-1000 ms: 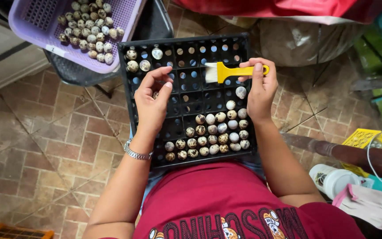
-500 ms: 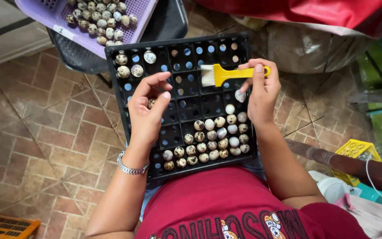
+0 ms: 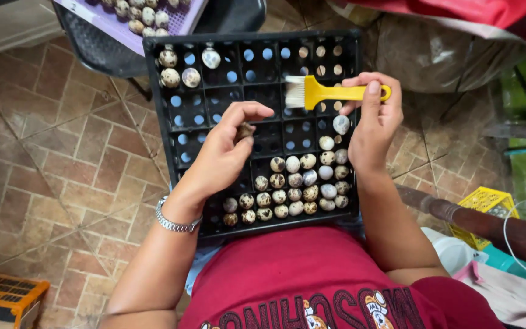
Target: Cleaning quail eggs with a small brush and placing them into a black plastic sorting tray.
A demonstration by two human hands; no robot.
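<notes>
A black plastic egg tray (image 3: 159,91) rests on my lap, its near cells filled with several small speckled eggs (image 3: 293,183). Three more speckled eggs and a pale one sit in its far left corner (image 3: 181,67). My left hand (image 3: 226,152) hovers over the tray's middle and pinches one small speckled egg (image 3: 245,131) between thumb and fingers. My right hand (image 3: 372,122) grips the handle of a yellow brush (image 3: 330,92) with pale bristles pointing left, held above the tray's far right part. A metal watch sits on my left wrist.
A purple basket (image 3: 171,21) of speckled eggs stands beyond the tray on a dark stool (image 3: 98,49). The floor is brown tile. An orange crate (image 3: 7,292) lies at the lower left, a small yellow basket (image 3: 485,204) and a dark pole (image 3: 494,228) at the right.
The view has shifted so the tray sits higher and the purple basket is mostly out of frame. My left hand has curled its fingers round one egg; the brush stays level.
</notes>
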